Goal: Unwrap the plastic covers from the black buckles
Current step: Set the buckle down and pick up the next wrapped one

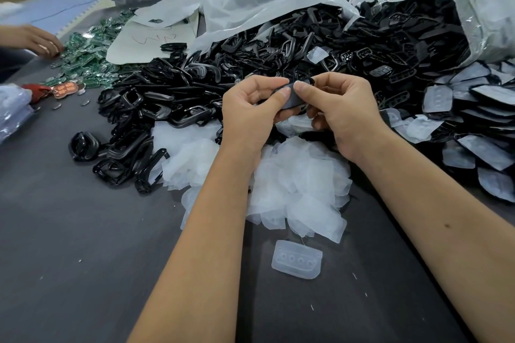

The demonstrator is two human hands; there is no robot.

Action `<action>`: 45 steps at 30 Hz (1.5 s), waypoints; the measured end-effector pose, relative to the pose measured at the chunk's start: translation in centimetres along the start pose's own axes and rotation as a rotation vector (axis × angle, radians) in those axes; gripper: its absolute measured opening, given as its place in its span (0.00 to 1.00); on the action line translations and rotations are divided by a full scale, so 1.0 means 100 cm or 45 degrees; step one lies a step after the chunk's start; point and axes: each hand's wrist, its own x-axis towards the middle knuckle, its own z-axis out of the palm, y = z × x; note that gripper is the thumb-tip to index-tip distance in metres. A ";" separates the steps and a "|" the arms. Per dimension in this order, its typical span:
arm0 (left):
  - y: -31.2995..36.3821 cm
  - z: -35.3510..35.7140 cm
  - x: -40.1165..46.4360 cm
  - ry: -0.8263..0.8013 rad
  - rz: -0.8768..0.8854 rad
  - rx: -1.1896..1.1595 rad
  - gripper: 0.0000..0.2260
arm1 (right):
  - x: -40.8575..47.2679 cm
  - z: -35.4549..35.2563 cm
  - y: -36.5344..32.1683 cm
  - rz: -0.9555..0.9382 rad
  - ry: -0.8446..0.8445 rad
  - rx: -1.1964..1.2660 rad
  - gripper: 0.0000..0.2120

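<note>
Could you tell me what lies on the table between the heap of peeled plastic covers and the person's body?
In the head view, a single clear plastic cover lies alone on the grey table, just nearer than the heap.

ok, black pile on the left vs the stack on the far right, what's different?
The left pile is bare, glossy open frames in a loose jumble. The right stack is flat pieces with cloudy plastic covers on, overlapping in layers. Both are black parts on the dark table.
</note>
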 end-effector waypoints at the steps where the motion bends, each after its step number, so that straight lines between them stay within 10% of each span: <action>1: 0.000 0.000 0.000 -0.004 0.003 0.006 0.05 | 0.000 0.000 0.000 -0.008 0.005 0.000 0.08; 17: -0.006 -0.002 0.004 0.043 0.078 0.204 0.06 | 0.002 -0.004 0.002 -0.326 -0.008 -0.483 0.03; 36: -0.002 -0.003 0.004 0.028 0.025 0.192 0.07 | 0.004 -0.006 0.004 -0.195 -0.055 -0.270 0.06; 45: 0.007 -0.004 0.002 0.079 -0.208 -0.009 0.06 | 0.000 -0.006 0.001 -0.791 -0.084 -0.767 0.04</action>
